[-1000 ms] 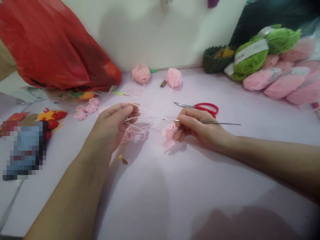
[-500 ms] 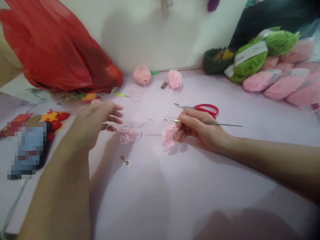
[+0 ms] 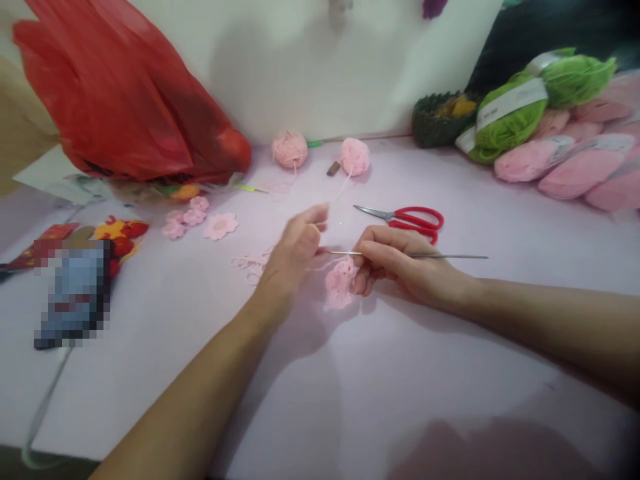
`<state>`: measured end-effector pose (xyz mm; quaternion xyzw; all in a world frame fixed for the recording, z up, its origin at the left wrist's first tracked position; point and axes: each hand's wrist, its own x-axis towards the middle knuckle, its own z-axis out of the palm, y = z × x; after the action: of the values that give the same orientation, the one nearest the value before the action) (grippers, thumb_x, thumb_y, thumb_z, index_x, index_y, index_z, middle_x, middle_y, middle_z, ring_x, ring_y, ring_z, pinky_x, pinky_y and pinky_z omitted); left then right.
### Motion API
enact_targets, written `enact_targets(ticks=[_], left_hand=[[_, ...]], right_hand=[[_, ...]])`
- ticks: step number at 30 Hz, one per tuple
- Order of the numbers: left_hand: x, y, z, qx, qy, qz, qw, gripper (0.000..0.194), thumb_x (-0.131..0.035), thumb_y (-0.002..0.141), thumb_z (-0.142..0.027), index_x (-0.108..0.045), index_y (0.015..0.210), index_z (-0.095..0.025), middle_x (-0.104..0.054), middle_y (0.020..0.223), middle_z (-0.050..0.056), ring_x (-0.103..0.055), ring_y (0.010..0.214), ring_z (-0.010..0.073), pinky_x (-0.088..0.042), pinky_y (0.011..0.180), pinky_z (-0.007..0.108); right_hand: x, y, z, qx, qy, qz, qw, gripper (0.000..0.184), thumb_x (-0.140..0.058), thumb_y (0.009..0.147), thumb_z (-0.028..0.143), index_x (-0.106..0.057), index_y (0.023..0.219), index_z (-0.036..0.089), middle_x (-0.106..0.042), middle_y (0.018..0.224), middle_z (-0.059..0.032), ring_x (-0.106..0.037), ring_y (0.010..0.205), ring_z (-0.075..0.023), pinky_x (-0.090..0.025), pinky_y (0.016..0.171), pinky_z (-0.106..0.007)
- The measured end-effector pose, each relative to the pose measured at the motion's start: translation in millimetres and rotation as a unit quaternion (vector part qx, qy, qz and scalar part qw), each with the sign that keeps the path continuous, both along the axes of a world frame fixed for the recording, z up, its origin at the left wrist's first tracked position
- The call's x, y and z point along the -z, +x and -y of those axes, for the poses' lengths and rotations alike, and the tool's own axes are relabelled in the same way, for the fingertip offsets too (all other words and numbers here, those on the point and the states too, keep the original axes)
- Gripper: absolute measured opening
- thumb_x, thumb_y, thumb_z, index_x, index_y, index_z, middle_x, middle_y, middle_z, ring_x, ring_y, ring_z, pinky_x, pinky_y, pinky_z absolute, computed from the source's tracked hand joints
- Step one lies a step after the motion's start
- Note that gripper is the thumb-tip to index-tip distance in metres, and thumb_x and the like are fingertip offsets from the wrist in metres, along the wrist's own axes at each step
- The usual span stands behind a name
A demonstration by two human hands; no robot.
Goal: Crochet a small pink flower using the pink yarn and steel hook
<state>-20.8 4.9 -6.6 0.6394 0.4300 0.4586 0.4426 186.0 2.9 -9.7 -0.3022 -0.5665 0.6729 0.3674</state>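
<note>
Tabletop [image 3: 400, 373] bears two pink yarn balls [image 3: 289, 149]; right hand [image 3: 405, 263] holds one crochet hook [image 3: 440, 256].

Red-handled scissors [image 3: 410, 220] on table [image 3: 150, 373]; green yarn skeins [image 3: 510, 120] beside woven basket [image 3: 440, 120]; red plastic bag [image 3: 120, 100] left.

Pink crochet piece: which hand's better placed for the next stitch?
Right, probably. The right hand grips the metal crochet hook, its tip just above the pink crocheted piece. The left hand is raised beside the piece and holds no tool.
</note>
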Motion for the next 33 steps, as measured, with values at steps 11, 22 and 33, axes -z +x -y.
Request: enact_targets(ticks=[11,22,33], left_hand=[[-18.7,0.1,2.1,0.053,-0.242,0.21,0.946,0.067,-0.039,0.091,-0.071,-0.064,0.124,-0.018,-0.057,0.136,0.013,-0.058,0.118,0.0297,-0.054,0.074,0.032],[-36.3,-14.7,4.2,0.103,-0.272,0.363,0.885,0.073,-0.032,0.091,-0.074,-0.058,0.134,-0.02,-0.061,0.134,0.013,-0.059,0.116,0.0279,-0.044,0.048,0.02],[-34.5,-8.0,7.9,0.037,-0.058,0.14,0.988,0.073,-0.013,0.096,-0.069,-0.066,0.122,-0.026,-0.062,0.136,0.01,-0.051,0.133,0.0326,-0.05,0.099,0.05]], right_hand=[[-1.7,-1.4,1.4,0.007,0.006,0.009,1.0,0.027,-0.052,0.101,0.032,-0.062,0.081,0.017,-0.07,0.071,-0.001,-0.069,0.069,-0.0115,-0.057,0.067,-0.023],[-4.5,-4.0,1.1,0.035,0.016,0.064,0.997,0.027,-0.05,0.099,0.028,-0.059,0.076,0.018,-0.069,0.07,-0.0006,-0.068,0.068,-0.011,-0.056,0.066,-0.021],[-1.7,-2.9,6.7,-0.009,0.04,0.126,0.991,0.025,-0.05,0.1,0.034,-0.06,0.081,0.02,-0.071,0.077,-0.001,-0.068,0.073,-0.0131,-0.054,0.066,-0.023]])
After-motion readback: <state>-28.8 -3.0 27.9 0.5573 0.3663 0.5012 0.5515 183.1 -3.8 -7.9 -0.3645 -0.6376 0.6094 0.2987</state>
